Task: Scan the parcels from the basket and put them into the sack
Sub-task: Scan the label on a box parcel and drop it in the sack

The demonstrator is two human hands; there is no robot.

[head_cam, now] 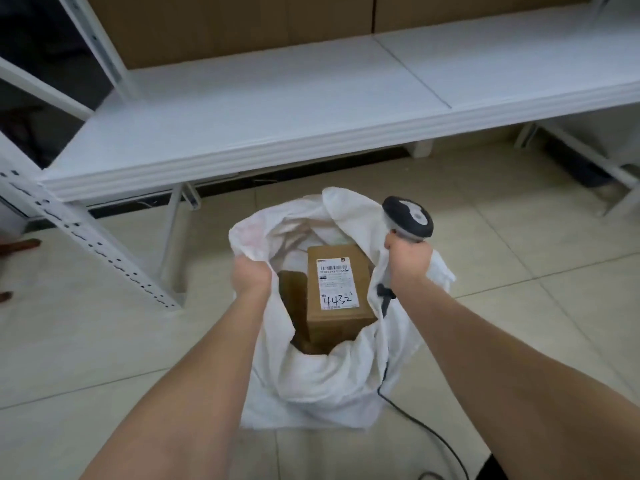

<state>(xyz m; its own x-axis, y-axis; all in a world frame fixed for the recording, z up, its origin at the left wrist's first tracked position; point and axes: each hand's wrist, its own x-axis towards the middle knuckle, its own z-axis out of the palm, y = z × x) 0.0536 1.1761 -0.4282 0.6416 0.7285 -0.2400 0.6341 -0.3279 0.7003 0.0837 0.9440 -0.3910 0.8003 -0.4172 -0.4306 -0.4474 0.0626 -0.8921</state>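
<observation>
While parcels (339,289) already lie in sack (311,382), basket's out of view, remainder unclear. L hand (251,275) fingers bunch sack rim; R hand (408,252) fingers wrap scanner (408,218).

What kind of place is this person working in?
Probably a parcel depot or stockroom. It has white metal shelving, a labelled cardboard parcel sitting in a white sack, and a corded scanner held in the right hand.

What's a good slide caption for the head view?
Left hand holds the sack open, right hand grips the scanner, a labelled parcel inside.
</observation>
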